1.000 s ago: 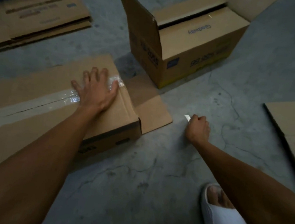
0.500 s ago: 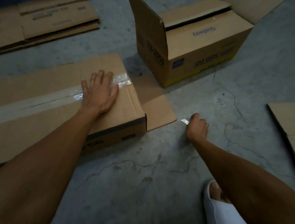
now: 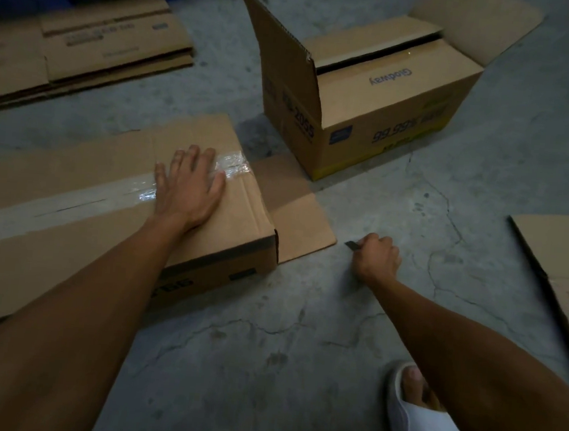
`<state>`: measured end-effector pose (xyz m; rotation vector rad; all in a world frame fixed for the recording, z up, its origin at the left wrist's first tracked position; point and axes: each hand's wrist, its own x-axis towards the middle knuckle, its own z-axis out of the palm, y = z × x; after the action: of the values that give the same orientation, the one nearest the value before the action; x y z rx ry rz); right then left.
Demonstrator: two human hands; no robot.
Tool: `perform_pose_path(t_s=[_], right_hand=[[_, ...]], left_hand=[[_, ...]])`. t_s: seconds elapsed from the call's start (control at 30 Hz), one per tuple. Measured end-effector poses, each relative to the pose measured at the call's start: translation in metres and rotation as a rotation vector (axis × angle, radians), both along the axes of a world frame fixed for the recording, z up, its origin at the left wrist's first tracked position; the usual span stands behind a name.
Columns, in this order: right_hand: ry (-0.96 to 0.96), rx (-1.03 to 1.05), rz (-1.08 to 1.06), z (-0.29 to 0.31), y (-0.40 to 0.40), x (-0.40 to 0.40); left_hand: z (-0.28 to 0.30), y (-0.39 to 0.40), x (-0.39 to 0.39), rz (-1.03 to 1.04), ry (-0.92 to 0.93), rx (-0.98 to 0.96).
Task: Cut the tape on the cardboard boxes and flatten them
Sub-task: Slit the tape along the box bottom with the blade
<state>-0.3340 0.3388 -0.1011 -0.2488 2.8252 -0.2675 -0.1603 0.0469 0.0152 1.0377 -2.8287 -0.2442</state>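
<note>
- Two hands are busy: the left hand point(image 3: 189, 186), fingers spread flat, presses on the taped box point(image 3: 112, 207) at 9 o'clock, right on the tape point(image 3: 140, 190).
- The right hand point(image 3: 375, 257) is curled tight around a small cutter point(image 3: 352, 244) (blade tip poking out), off the box at 3 o'clock.
- If the cutter runs along the tape, it could hit those spread fingers.
- The open box point(image 3: 364, 112) at 12 o'clock waits, not flat yet.

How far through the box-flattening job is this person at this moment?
Done: flattened boxes lie stacked on the floor far left. In hand: the left hand presses flat on the taped box, whose clear tape looks partly slit; the right hand grips a blade beside it. Left: the open box behind stands unflattened.
</note>
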Motion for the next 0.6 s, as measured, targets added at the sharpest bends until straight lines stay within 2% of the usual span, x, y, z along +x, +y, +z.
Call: perform_pose_path(t_s=[0.07, 0.2, 0.37, 0.5, 0.6], right_hand=[[-0.008, -0.044, 0.033, 0.006, -0.006, -0.002], [-0.012, -0.427, 0.111, 0.042, -0.055, 0.000], [0.021, -0.726, 0.305, 0.115, -0.157, 0.016], [-0.028, -0.777, 0.551, 0.161, -0.215, 0.050], [-0.184, -0.658, 0.789, 0.173, -0.243, 0.082]], left_hand=[[-0.001, 0.000, 0.001, -0.002, 0.008, 0.019], [0.006, -0.008, 0.009, -0.037, 0.065, 0.072], [0.009, -0.032, 0.050, 0.144, 0.034, 0.022], [0.015, -0.057, 0.096, 0.400, -0.090, 0.068], [0.022, -0.069, 0.138, 0.694, -0.112, 0.200]])
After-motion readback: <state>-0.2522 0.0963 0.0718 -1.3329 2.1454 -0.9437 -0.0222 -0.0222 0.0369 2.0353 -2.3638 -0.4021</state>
